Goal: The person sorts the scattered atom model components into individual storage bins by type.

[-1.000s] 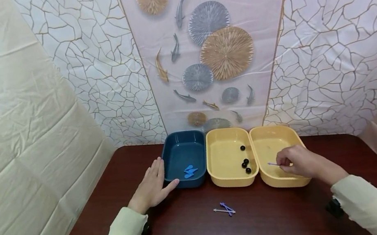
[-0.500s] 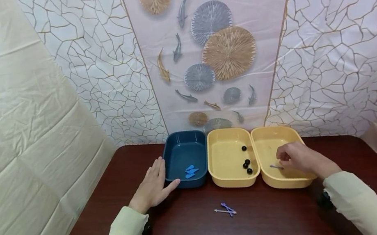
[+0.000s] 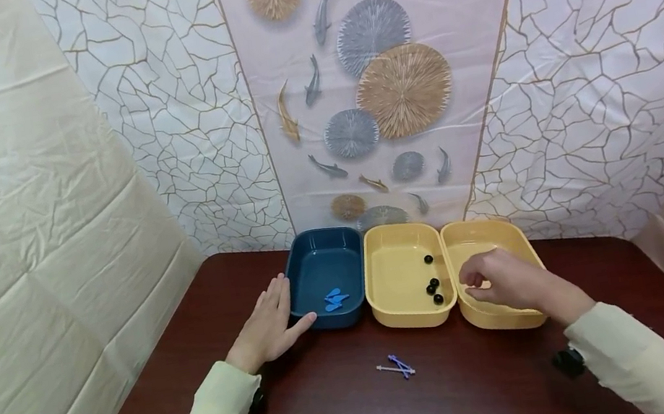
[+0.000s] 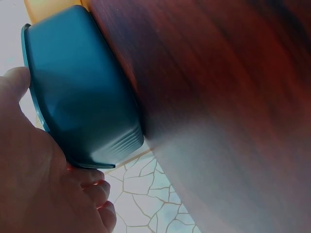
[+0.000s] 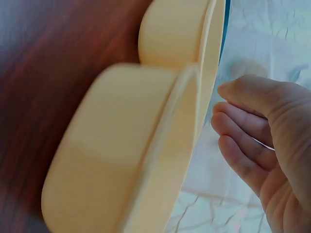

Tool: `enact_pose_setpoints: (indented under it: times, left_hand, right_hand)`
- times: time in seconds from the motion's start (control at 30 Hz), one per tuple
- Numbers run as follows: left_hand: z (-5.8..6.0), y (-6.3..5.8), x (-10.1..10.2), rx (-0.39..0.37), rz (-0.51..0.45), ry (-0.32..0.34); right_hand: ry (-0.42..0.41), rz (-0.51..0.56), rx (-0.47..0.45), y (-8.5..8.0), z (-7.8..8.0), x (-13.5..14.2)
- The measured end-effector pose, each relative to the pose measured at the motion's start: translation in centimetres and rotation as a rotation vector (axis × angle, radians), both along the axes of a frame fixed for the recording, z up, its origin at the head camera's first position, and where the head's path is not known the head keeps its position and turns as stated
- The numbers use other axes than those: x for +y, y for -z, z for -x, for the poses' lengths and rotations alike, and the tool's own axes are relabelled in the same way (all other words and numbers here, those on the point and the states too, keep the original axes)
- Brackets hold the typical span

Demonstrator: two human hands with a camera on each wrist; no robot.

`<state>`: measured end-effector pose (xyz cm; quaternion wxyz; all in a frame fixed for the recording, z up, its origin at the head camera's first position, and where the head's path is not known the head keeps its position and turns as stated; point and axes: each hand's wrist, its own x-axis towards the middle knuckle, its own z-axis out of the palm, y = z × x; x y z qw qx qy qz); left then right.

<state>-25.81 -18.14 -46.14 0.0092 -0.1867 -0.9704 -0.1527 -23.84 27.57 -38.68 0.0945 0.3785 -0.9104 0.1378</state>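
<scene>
My left hand (image 3: 263, 330) rests along the left front rim of a dark blue tray (image 3: 325, 267), fingers extended; in the left wrist view its thumb (image 4: 17, 81) touches the rim. Above the right yellow tray (image 3: 503, 322) hovers my right hand (image 3: 512, 283), its fingers loosely bent and nothing between them. The right wrist view shows a gap between this hand and the tray walls. Any stick inside that tray is hidden behind the hand. On the table in front lie several small sticks (image 3: 396, 367), purple and whitish, crossing one another.
Several blue drop-shaped pieces (image 3: 336, 299) lie in the blue tray. The middle yellow tray (image 3: 390, 270) contains several black balls (image 3: 437, 299) along its right side. The three trays stand side by side on the dark red-brown table (image 3: 340, 411), before a patterned cloth backdrop (image 3: 345, 87).
My right hand has let go of a purple stick inside the right yellow tray, then risen and shifted left. The left hand has stayed in place on the blue tray.
</scene>
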Motion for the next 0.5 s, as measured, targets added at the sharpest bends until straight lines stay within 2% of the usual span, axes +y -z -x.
enact_pose_setpoints:
  times: [0.3,0.5]
  left_hand:
    - [0.1,-0.1,0.0,0.001,0.001,0.001]
    - [-0.1,-0.1,0.0,-0.003,-0.014,0.007]
  right_hand:
    - [-0.152,0.024,-0.011,1.0,-2.0,-3.8]
    - [-0.137,-0.041,-0.11,2.0,-3.2,-6.1]
